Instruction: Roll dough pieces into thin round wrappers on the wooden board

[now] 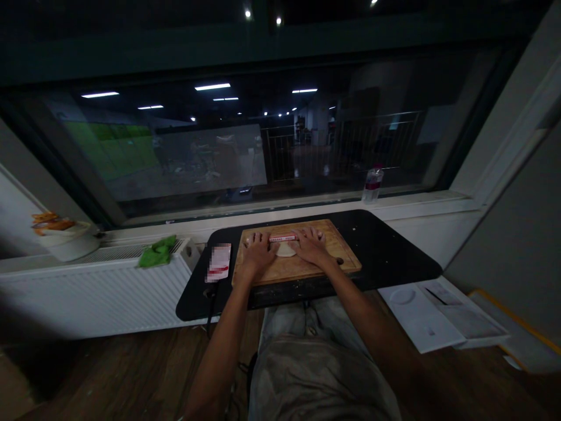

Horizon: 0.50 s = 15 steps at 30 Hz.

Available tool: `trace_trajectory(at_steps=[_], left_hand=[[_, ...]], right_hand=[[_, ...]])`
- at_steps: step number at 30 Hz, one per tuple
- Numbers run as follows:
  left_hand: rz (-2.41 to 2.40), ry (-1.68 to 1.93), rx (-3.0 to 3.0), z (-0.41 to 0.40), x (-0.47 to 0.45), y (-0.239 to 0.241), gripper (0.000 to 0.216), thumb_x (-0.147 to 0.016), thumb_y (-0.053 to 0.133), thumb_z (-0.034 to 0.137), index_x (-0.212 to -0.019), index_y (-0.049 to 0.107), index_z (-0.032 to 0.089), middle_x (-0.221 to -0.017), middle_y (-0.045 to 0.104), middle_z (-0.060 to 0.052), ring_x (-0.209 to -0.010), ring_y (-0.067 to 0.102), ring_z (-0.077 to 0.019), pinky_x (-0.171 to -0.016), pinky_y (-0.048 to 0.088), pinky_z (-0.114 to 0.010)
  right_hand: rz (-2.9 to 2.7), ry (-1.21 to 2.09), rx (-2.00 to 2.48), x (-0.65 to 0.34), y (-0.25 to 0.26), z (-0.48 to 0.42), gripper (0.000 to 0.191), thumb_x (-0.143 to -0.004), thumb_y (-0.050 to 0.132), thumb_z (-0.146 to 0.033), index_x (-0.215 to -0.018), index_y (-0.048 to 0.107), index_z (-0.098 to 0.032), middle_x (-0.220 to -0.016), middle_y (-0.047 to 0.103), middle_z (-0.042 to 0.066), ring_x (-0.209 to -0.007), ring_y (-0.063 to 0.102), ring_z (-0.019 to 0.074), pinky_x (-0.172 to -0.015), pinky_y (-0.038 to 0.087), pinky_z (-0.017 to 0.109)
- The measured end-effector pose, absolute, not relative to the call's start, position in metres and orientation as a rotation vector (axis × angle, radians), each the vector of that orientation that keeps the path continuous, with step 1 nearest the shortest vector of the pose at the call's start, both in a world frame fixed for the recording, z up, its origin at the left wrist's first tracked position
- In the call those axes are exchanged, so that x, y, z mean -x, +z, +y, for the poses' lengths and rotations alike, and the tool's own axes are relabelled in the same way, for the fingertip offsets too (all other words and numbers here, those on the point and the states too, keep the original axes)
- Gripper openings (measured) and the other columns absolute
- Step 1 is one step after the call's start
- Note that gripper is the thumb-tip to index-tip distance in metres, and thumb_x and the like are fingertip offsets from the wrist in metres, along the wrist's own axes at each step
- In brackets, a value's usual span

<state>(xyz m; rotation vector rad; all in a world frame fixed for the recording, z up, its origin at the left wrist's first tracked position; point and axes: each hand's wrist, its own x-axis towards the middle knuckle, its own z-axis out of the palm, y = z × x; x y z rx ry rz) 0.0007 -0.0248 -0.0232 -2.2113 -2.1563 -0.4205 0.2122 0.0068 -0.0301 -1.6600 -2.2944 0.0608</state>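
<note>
A wooden cutting board [302, 266] lies on a black tabletop, with a flat, pale round of dough [287, 250] on it. Across the dough's far edge lies a red-and-white printed rolling stick [283, 238]. My left hand [258, 252] covers its left end, fingers bent over it and thumb near the dough. Over the right end my right hand [312, 245] rests the same way, its thumb reaching toward the dough. Both ends of the stick are hidden under my hands.
Left of the board lies a blurred white-and-red packet [219, 261]. A bottle [373, 184] stands on the windowsill behind the black table [394, 257]. A green cloth [158, 251] and a white bowl [68, 241] sit on the radiator. An open white box [438, 310] is low at right.
</note>
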Motion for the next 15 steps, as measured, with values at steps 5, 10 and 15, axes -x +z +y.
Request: trace_trajectory(at_steps=[5, 10, 15], left_hand=[[-2.149, -0.431, 2.202, -0.037, -0.004, -0.025, 0.060, -0.110, 0.038, 0.059, -0.159, 0.051, 0.027, -0.163, 0.056, -0.014, -0.156, 0.043, -0.0374, -0.127, 0.034, -0.060], [-2.132, -0.402, 2.158, -0.047, -0.009, -0.033, 0.059, -0.110, 0.039, 0.059, -0.160, 0.052, 0.029, -0.161, 0.058, -0.014, -0.155, 0.043, -0.0382, -0.125, 0.036, -0.061], [-2.082, -0.360, 2.179, -0.061, -0.012, -0.034, 0.056, -0.112, 0.038, 0.054, -0.159, 0.054, 0.029, -0.160, 0.058, -0.014, -0.152, 0.045, -0.0378, -0.121, 0.040, -0.061]], right_hand=[[-2.276, 0.028, 1.646, -0.214, -0.034, -0.006, 0.060, -0.112, 0.045, -0.059, -0.163, 0.052, -0.030, -0.158, 0.054, 0.015, -0.147, 0.041, 0.0361, -0.119, 0.030, 0.059], [-2.276, -0.007, 1.665, -0.215, -0.033, -0.022, 0.059, -0.110, 0.050, -0.058, -0.162, 0.053, -0.030, -0.155, 0.056, 0.016, -0.143, 0.043, 0.0366, -0.118, 0.032, 0.059], [-2.292, -0.039, 1.648, -0.215, -0.035, -0.038, 0.063, -0.110, 0.051, -0.059, -0.166, 0.050, -0.030, -0.155, 0.056, 0.016, -0.143, 0.043, 0.0374, -0.118, 0.031, 0.060]])
